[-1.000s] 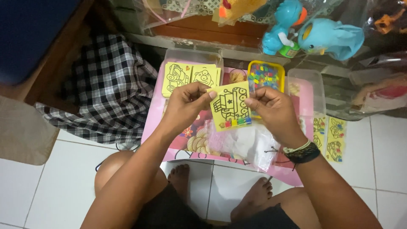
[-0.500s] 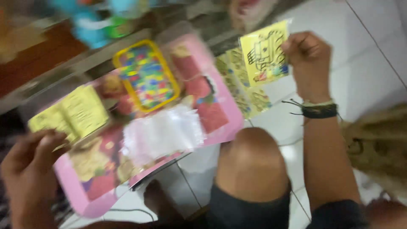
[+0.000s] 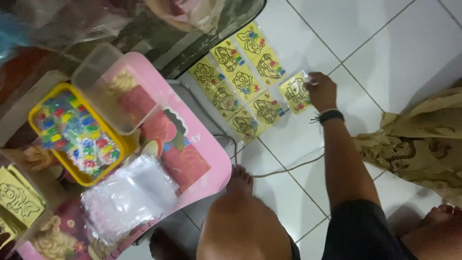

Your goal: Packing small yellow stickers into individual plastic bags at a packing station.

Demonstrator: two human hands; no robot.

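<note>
My right hand reaches out over the white tile floor and pinches the upper corner of a yellow picture card in a clear sleeve. The card lies flat at the right end of several similar yellow cards set out in rows on the floor. A dark band sits on that wrist. My left hand is out of view. My bare knee and foot lie beside a low pink table.
On the pink table are a yellow tray of small coloured packets, a clear plastic box and a pile of clear sleeves. More yellow cards sit far left. A cable crosses the floor; patterned cloth lies right.
Both hands held one yellow card over the table. The right hand then carried it away to the right and down onto the floor beside the rows. The left hand has left the view.
</note>
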